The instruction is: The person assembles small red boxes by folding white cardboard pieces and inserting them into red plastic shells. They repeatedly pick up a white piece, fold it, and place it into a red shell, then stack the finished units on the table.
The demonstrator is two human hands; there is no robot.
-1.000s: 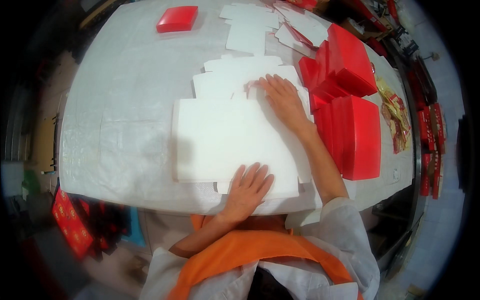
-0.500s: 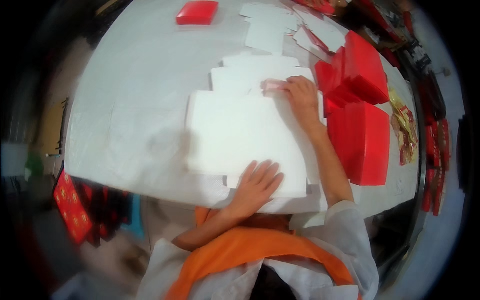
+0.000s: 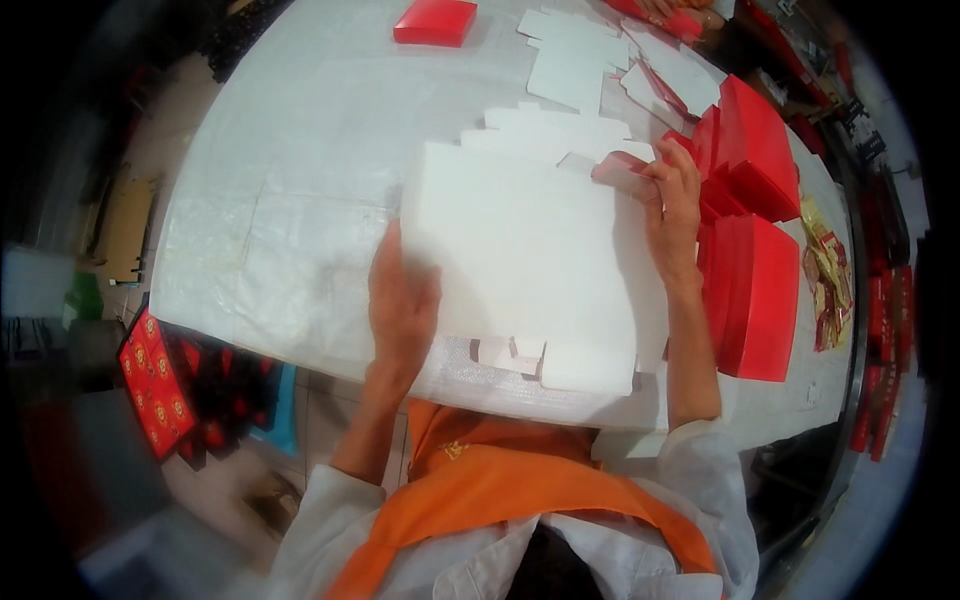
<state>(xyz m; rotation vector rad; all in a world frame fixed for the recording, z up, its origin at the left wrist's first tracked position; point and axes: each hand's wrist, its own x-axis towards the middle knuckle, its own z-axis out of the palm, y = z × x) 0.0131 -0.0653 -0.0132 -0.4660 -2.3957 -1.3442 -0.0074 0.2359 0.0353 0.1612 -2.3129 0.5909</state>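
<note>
An unfolded white cardboard box blank [image 3: 530, 250] lies before me, with cut flaps along its far and near edges. My left hand [image 3: 402, 305] is at its left edge, thumb over the sheet and fingers along the outer side, apparently gripping it. At the far right corner my right hand [image 3: 673, 205] has its fingers bent round a small pinkish-red flap [image 3: 622, 171]. Whether that flap is part of the blank I cannot tell. Just right of my right forearm stand stacked red boxes [image 3: 755, 300].
More red boxes [image 3: 750, 150] stand behind the near stack. Farther back lie other white blanks [image 3: 575, 65] and a lone red box [image 3: 436, 22]. Gold-and-red packets [image 3: 826, 275] lie at the right. Another person's hand [image 3: 655, 8] shows at the top.
My left hand has gone from lying flat on the blank's near edge to its left edge. My right hand still holds the flap, which now stands more tilted. The view has shifted slightly.
</note>
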